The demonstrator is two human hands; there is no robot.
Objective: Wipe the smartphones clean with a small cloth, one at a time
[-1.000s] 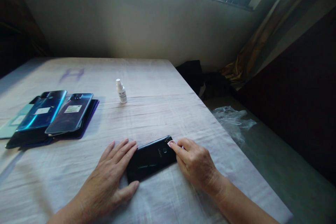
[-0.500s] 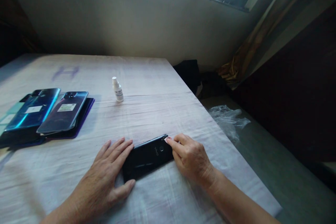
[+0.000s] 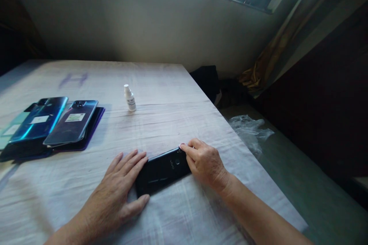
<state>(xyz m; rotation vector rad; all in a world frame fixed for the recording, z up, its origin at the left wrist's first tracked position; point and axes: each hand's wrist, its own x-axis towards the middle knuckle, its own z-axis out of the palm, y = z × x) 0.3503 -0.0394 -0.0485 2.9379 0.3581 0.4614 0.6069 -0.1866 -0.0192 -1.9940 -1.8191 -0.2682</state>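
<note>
A black phone (image 3: 161, 171) lies back-up on the cloth-covered table (image 3: 172, 118), near its front. My left hand (image 3: 115, 195) rests flat on the cloth with fingers spread, its fingertips and thumb against the phone's left end. My right hand (image 3: 204, 160) sits at the phone's upper right corner, fingers curled, the forefinger tip pressing on the corner by the camera. Whether something small is pinched under that fingertip cannot be made out.
Several phone back covers (image 3: 54, 122), blue and purple, lie stacked at the left. A small white dropper bottle (image 3: 129, 98) stands upright mid-table. Right of the table edge lie a crumpled clear plastic bag (image 3: 250, 130) and dark cloth (image 3: 209, 80); a curtain hangs by the window.
My right hand has shifted slightly up and left along the phone's top corner. The left hand and the phone stay put; the view has drifted a little.
</note>
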